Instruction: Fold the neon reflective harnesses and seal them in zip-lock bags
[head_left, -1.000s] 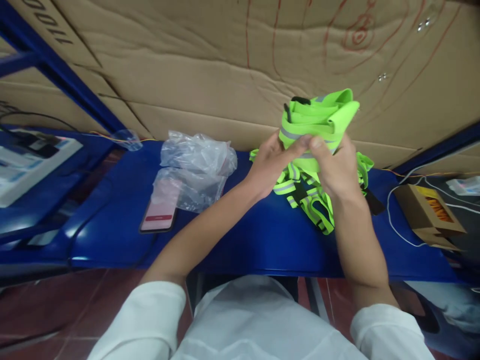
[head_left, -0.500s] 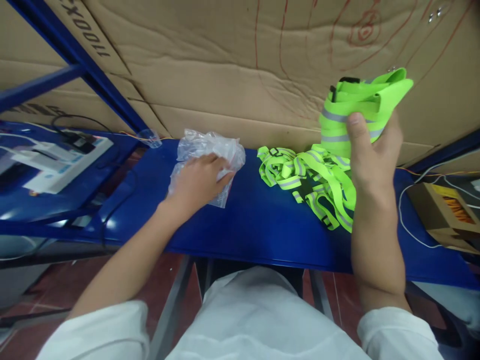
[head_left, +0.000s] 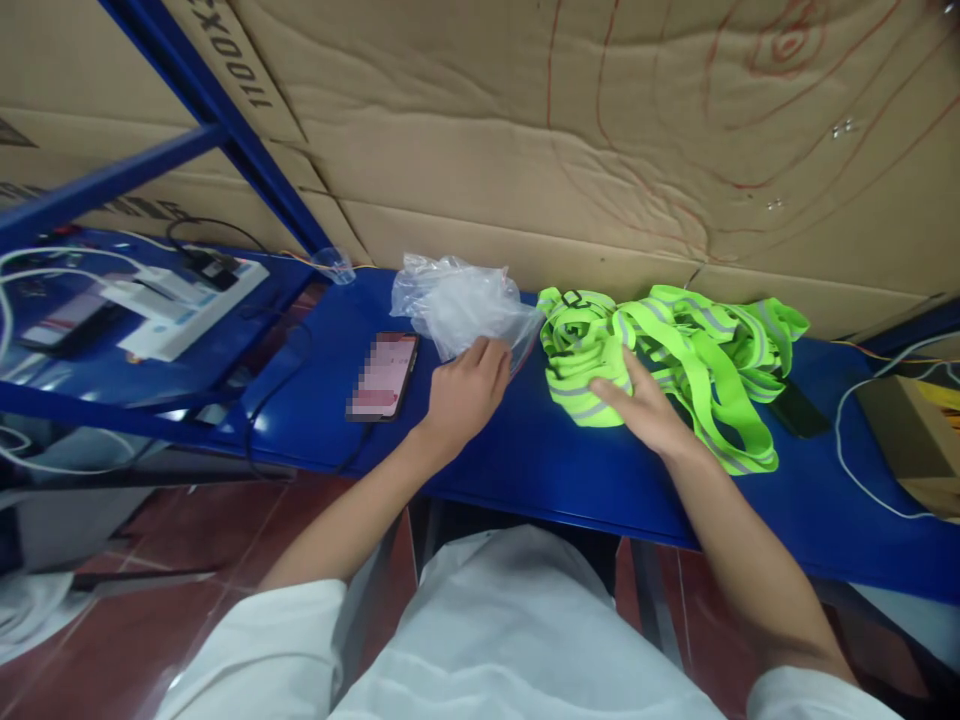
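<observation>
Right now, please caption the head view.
Left hand on a clear plastic bag, right hand holding folded reflective green straps.

Cardboard wall [head_left: 465, 150], upper left: black print "1100X" [head_left: 232, 60], upside down and slanted, more characters cut off at top edge. Farther left, bold black lettering [head_left: 97, 203] on cardboard, partly behind blue bar [head_left: 112, 180], can't be read. Red rings and lines [head_left: 787, 42] on cardboard, upper right, no letters made out. Phone [head_left: 390, 370] screen: tiny marks, too small; part pixelated. Power strip [head_left: 232, 305]: blue markings, illegible.
</observation>
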